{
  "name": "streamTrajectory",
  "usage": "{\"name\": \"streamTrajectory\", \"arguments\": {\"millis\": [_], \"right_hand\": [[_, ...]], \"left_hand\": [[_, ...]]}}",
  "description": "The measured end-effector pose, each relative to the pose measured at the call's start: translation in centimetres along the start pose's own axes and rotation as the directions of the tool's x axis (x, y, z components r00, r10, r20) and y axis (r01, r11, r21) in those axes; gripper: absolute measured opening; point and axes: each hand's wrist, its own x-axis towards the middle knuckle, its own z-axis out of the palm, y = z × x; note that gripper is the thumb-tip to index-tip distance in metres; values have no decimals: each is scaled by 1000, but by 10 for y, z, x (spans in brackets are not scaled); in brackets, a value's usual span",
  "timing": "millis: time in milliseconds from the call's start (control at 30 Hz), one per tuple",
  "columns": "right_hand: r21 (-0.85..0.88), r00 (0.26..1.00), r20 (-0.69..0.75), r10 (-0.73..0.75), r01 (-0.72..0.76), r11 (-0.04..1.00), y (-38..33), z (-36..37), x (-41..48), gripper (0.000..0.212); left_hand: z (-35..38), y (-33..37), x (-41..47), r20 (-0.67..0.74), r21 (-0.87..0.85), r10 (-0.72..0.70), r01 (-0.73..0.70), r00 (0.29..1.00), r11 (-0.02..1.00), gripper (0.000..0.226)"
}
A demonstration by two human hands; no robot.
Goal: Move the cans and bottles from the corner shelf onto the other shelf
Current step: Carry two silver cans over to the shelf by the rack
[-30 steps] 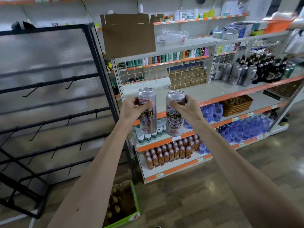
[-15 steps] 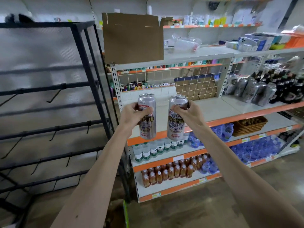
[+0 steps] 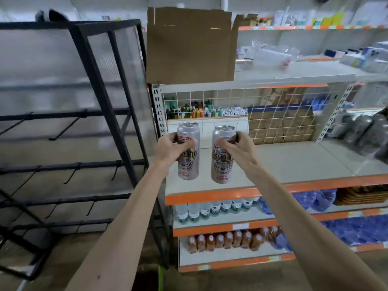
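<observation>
The left hand (image 3: 174,151) had its fingers curled round one upright can (image 3: 188,164), and the right hand (image 3: 238,150) gripped a second can (image 3: 223,166) at its 3 o'clock, both held just above the bare white shelf (image 3: 294,164). They would best be lowered level, bases flat, pushed towards 12 o'clock, then released

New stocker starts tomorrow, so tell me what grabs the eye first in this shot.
Two tall silver cans are held dead centre, upright and side by side: the left hand grips the left can, the right hand the right can, before a white orange-edged shelf. A big brown cardboard sheet stands above them, and a black metal rack fills the left.
</observation>
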Motion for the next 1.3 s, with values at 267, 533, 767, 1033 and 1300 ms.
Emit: {"name": "streamTrajectory", "arguments": {"millis": [267,533,767,1033,1300], "right_hand": [[36,997,78,5,-8,999,13,7,91,41],[12,993,115,15,-16,1000,24,39,141,36],[-57,992,123,32,-25,998,32,67,180,46],[-31,993,115,26,-22,999,50,82,201,39],[6,988,147,48,-49,999,84,98,217,42]], "left_hand": [[13,1,61,-93,-67,-67,61,993,996,46],[9,-11,110,-163,-68,-94,84,982,994,38],[2,-28,162,-165,-44,-74,68,984,997,40],[10,-57,201,-155,-36,-70,65,985,997,49],[25,-80,213,-188,-114,-78,57,979,992,47]]}}
